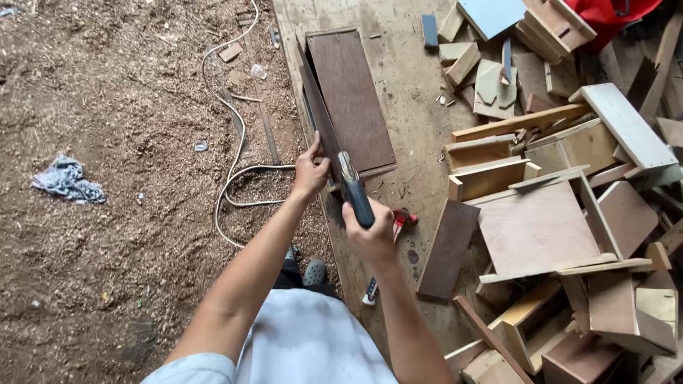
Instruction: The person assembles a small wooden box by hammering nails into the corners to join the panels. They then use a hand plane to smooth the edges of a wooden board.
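Head view: left hand (311,173) is gripping the edge of a dark brown panel box (348,99) lying on the counter (405,85), fingers wrapped on its upright side wall. Right hand (370,231) is holding a dark-handled tool (353,190), fingers closed around the handle, tip touching the box corner. Wood offcuts (555,213) are piling up at right.

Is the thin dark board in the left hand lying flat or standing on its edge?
On edge: the left hand steadies the thin dark board upright against the flat brown panel.
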